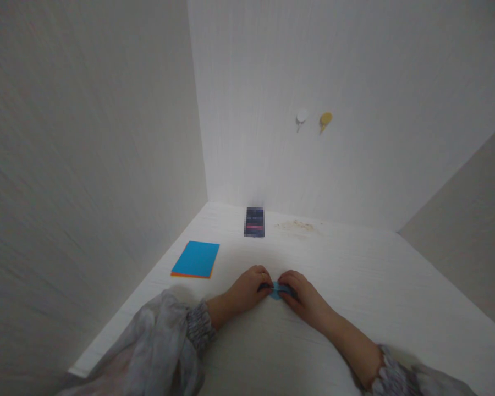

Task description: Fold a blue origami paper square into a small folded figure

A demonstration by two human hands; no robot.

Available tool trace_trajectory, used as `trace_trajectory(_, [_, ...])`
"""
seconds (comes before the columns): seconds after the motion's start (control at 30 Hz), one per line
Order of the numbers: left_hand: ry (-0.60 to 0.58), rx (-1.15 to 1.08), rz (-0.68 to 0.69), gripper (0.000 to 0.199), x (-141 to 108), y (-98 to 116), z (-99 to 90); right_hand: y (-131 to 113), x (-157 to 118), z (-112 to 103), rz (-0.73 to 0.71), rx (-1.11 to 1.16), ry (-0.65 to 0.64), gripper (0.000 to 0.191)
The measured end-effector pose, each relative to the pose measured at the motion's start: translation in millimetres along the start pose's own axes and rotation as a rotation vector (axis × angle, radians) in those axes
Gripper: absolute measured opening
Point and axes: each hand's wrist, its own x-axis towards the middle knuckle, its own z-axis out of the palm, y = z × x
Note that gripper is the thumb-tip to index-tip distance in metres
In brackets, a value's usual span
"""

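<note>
A small piece of folded blue paper [276, 290] is held low over the white tabletop, between my two hands. My left hand [251, 287] pinches its left end, fingers and thumb closed together. At the opposite end my right hand [303, 297] grips it the same way, with the thumb on the near side. Only the middle of the paper shows well; both ends are partly covered by my fingers, and its exact folded shape is too small to make out.
Left of my hands lies a stack of square paper sheets [196, 259], blue on top with orange beneath. A dark, blurred object [254, 222] stands near the back wall. Brownish marks [301, 225] stain the tabletop there. On the wall hang a white hook [301, 115] and a yellow hook [325, 119].
</note>
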Motion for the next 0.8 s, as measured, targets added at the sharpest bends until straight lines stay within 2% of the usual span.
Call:
trace_trajectory(0.17, [-0.011, 0.003, 0.009, 0.009, -0.4, 0.9, -1.0, 0.2, 0.0, 2.4, 0.017, -0.010, 0.008, 0.032])
trace_trajectory(0.4, [0.002, -0.024, -0.012, 0.019, -0.2, -0.7, 1.8, 6.7, 2.5, 8.4, 0.008, -0.040, -0.003, 0.035])
trace_trajectory(0.6, [-0.008, -0.019, 0.008, 0.023, -1.5, -0.7, 1.6, 5.8, 4.9, 9.3, 0.053, -0.060, -0.025, 0.024])
trace_trajectory(0.8, [-0.016, -0.004, -0.016, 0.018, -1.5, 3.0, -1.1, 1.9, 3.8, 5.4, 0.040, -0.010, 0.000, 0.016])
